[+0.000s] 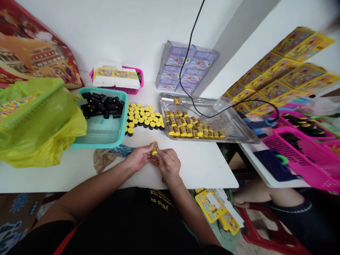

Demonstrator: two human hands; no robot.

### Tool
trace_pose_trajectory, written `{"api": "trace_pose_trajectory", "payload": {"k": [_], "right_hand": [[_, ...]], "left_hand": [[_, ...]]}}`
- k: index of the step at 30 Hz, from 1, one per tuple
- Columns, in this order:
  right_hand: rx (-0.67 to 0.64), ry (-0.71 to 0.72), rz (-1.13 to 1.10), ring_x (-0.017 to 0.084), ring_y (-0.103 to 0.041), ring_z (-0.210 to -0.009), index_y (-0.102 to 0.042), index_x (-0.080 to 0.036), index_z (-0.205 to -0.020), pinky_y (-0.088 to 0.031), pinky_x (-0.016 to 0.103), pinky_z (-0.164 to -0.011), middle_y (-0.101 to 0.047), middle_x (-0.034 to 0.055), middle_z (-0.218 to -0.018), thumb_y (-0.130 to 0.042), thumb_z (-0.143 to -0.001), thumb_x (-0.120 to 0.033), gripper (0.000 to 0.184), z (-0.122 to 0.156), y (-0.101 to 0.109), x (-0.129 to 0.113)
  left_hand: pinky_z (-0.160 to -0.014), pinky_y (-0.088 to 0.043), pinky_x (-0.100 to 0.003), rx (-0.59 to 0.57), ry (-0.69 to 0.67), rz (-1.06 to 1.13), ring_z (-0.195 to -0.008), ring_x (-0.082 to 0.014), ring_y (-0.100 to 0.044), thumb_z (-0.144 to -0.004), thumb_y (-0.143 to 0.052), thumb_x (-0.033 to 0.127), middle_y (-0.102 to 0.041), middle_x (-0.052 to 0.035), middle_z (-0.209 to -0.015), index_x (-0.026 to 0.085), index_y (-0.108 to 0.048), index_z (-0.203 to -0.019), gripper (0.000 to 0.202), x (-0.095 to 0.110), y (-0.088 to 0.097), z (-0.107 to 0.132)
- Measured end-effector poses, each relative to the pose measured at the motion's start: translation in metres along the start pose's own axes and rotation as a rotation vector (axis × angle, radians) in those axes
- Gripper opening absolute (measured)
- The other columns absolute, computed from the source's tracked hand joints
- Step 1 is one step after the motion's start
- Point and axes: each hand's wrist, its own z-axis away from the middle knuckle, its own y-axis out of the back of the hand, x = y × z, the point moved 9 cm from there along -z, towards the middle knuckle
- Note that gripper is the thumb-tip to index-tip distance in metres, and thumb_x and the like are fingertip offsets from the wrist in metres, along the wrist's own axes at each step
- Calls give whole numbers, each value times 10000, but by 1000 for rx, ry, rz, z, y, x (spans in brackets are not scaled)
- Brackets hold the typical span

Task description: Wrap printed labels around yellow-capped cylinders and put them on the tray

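Observation:
My left hand and my right hand meet over the white table, together gripping a small yellow-wrapped cylinder. My fingers hide much of it. Beyond my hands, several black cylinders with yellow caps stand upright on the tabletop. To the right, a steel tray holds several yellow-wrapped cylinders in a loose heap. A teal mesh basket of black cylinders sits to the left, near a crumpled cloth by my left wrist.
A yellow plastic bag lies at far left, and a pink basket holds yellow-printed cards. Purple boxes stand at the wall, crossed by a black cable. Stacked yellow boxes, pink baskets and a person's leg occupy the right.

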Motion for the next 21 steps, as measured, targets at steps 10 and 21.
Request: {"api": "trace_pose_trajectory", "payload": {"k": [10,21], "right_hand": [[9,-19,76,231,-600,-845,-611,-239,-1224,-527,398,-749,-686,86,-928,-571,-923,-225,304,-1,-5,-2],[34,22,-65,216,-610,-801,-601,-273,-1152,-522,376,-721,-687,65,-879,-570,-902,-109,300,-4,1,-7]], "left_hand": [[-613,-501,-243,60,-18,0,-620,-130,-611,-871,-638,254,-658,-68,-738,92,-671,-851,167,5,3,0],[-646,-489,-237,74,-11,-13,-657,-127,-619,-931,-536,176,-660,-76,-761,73,-680,-847,196,4,-5,8]]}}
